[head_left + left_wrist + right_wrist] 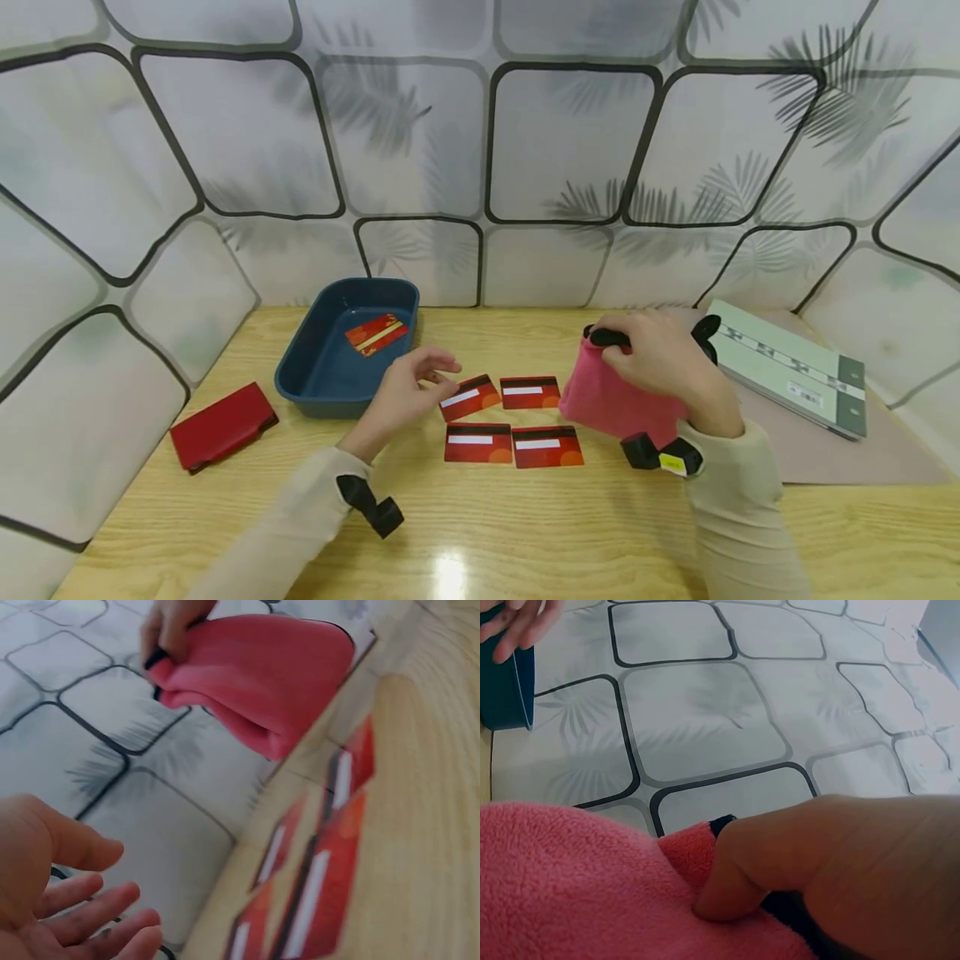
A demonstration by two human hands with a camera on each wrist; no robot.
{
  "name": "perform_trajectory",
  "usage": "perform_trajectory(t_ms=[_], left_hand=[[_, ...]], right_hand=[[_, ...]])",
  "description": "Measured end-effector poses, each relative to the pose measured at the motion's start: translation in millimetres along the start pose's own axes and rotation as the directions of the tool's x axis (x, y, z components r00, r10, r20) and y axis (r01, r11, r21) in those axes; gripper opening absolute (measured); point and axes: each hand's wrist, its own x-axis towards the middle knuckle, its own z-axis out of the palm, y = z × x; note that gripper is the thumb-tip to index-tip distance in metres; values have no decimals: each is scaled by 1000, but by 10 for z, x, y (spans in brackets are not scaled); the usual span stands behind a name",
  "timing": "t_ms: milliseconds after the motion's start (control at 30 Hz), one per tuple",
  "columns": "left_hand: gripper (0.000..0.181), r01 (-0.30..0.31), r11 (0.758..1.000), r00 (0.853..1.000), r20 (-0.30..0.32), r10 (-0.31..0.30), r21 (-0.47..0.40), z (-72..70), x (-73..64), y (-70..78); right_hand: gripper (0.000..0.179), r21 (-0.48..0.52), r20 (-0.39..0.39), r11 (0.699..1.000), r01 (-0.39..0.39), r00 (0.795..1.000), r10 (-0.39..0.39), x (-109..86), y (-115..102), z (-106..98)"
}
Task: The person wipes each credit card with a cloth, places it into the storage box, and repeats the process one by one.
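My right hand (652, 350) grips the black-trimmed upper edge of a pink fuzzy cloth bag (618, 396), thumb over the edge in the right wrist view. The cloth hangs below that hand, and its inside is hidden. My left hand (408, 387) has bent, parted fingers and nothing between them; it hovers by the near right corner of the blue basin (288, 354). Its fingertips overlap the nearest of several red bank cards (547, 458), which lie in two rows on the table with their black stripes up. Inside the basin is another red card (377, 335) with a gold band.
On the left lies a red wallet (225, 425). A pale green notebook (787, 362) rests on a greyish-pink mat (832, 458) at the right. Patterned cloth (420, 142) walls in the wooden table (540, 533) at the back and sides.
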Motion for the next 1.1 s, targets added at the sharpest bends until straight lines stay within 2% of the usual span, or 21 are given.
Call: perform_trajectory(t_ms=[133, 233, 367, 500, 600, 700, 767, 967, 1100], left_hand=[[31, -39, 999, 999, 23, 39, 14, 141, -4, -152], [32, -41, 999, 999, 22, 41, 2, 209, 1, -266], [36, -19, 999, 1000, 8, 19, -36, 243, 14, -402], [42, -12, 1000, 1000, -11, 12, 21, 252, 23, -485], [46, -1, 994, 1000, -24, 4, 113, 254, 24, -518], [47, 5, 975, 999, -50, 6, 222, 252, 19, -547], [47, 22, 966, 998, -65, -6, 256, 249, 12, -562], [50, 64, 962, 997, -50, -53, 266, 253, 2, -537], [50, 68, 959, 998, -33, -61, 274, 264, 3, -518]], right_hand=[[22, -9, -5, 1000, 11, 1000, -11, 8, 4, 12], [22, -18, -9, 1000, 24, 1000, -24, 13, 3, 27], [22, -12, -1, 1000, 25, 1000, -25, 17, -6, 29], [22, -5, 8, 1000, 7, 1000, -7, 10, -7, 4], [23, -6, 1, 1000, 14, 1000, -14, 8, -1, -3], [24, -7, -7, 999, 31, 999, -31, 10, 4, 7], [24, -4, -11, 999, 35, 999, -35, 8, 4, 18], [23, 8, -1, 999, 31, 1000, -31, 8, -1, 32], [22, 9, 12, 1000, 23, 1000, -23, 12, -2, 29]])
